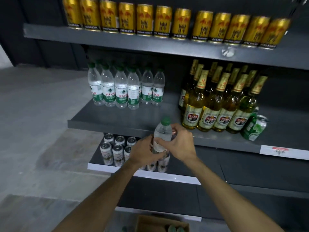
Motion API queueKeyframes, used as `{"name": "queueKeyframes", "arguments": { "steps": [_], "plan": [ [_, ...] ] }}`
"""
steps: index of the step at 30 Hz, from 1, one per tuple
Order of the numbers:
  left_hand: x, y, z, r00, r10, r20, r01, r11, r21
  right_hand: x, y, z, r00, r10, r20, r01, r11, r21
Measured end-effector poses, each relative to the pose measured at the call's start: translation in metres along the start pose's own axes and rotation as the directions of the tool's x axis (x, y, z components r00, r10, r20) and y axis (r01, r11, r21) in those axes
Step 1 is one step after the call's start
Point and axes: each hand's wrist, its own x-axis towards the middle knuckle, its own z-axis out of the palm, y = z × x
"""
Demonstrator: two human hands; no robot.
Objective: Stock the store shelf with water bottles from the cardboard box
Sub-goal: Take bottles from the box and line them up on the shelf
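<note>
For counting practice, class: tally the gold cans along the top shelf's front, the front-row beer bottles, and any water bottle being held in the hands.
Gold cans: 12
Front-row beer bottles: 4
Water bottle, held by left hand and right hand: 1
Total: 17

This is a shop's drinks aisle. Dark shelving (167,46) carries rows of gold cans (145,20), beer bottles (217,104) and a price tag (280,150).
</note>
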Motion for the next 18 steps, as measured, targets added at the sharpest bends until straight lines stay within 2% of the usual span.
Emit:
{"name": "queueKeyframes", "arguments": {
  "steps": [10, 18],
  "plan": [
    [0.027, 0.011, -0.071, 1.000, 0.007, 0.000, -0.007, 1.000, 0.019, 0.051, -0.072, -0.014, 0.997, -0.023, -0.075, 0.025, 0.999, 0.037],
    [0.047, 0.023, -0.083, 0.997, -0.043, -0.060, 0.041, 0.999, -0.035, 0.079, -0.088, -0.019, 0.996, -0.046, -0.077, 0.049, 0.998, 0.028]
  ]
}}
